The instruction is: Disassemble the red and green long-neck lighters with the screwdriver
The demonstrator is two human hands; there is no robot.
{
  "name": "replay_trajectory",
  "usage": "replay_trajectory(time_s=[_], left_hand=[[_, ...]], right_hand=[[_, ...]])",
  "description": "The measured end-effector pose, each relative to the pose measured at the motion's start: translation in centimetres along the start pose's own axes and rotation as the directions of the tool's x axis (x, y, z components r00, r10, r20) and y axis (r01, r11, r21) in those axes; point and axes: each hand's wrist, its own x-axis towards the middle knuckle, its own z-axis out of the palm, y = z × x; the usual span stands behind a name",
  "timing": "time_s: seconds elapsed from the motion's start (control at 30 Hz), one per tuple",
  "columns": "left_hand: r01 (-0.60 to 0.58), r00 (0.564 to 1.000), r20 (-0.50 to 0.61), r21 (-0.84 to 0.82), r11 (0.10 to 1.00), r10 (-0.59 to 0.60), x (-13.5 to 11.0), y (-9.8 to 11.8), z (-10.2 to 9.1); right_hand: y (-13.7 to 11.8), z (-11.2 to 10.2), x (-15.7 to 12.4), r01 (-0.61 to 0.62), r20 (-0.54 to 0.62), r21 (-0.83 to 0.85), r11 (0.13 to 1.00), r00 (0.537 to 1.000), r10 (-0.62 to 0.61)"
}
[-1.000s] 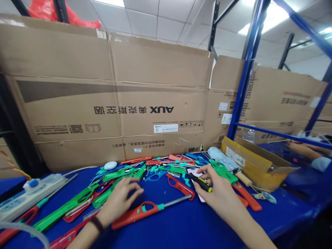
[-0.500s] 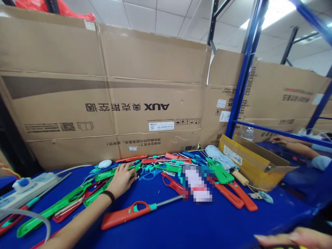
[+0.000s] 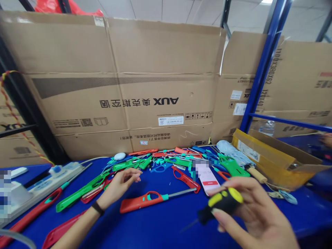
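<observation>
A screwdriver [image 3: 225, 204] with a stubby black and yellow handle is in my right hand [image 3: 256, 211], its thin shaft pointing down to the left above the blue table. My left hand [image 3: 124, 181] hovers over the near edge of the pile, fingers curled and tips close together; whatever may be between them is too small to make out. In front of me lies a red long-nosed lighter [image 3: 141, 202] with a metal tube. Green lighter shells [image 3: 77, 195] rest beside my left forearm, and a red shell [image 3: 185, 178] lies behind the lighter.
A phone [image 3: 207, 178] lies right of the pile. Behind it are a yellow-taped carton [image 3: 275, 166] and a wooden-handled tool [image 3: 256, 174]. A power strip [image 3: 52, 186] sits at left, a white round object [image 3: 119, 156] at the back. Cardboard [image 3: 160, 65] walls the rear.
My right hand has risen into view with the screwdriver. My left hand has drawn back a little from the parts in the pile. The camera view has shifted.
</observation>
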Motion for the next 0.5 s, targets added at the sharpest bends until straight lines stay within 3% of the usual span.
replay_trajectory(time_s=[0.07,0.2,0.3,0.37,0.5], left_hand=[[0.088,0.996,-0.028,-0.064,0.994,-0.090,-1.5,0.2,-0.5],[0.205,0.975,-0.059,-0.120,0.971,-0.213,-3.9,0.2,-1.4],[0.244,0.956,-0.129,-0.144,0.959,-0.262,-4.8,-0.3,-1.8],[0.253,0.942,-0.183,-0.164,0.954,-0.281,-5.1,-0.8,-2.1],[0.237,0.930,-0.250,-0.150,0.960,-0.268,-5.3,-1.6,-2.4]], right_hand=[[-0.9,2.3,1.5,0.033,0.050,-0.056,0.998,0.998,-0.030],[-1.3,5.9,3.5,0.191,0.322,-0.192,0.963,0.939,-0.122],[0.6,8.8,4.5,0.258,0.552,-0.259,0.931,0.830,-0.076],[2.8,10.9,4.9,0.342,0.675,-0.370,0.864,0.738,-0.003],[6.7,14.5,5.8,0.445,0.797,-0.378,0.812,0.602,0.041]])
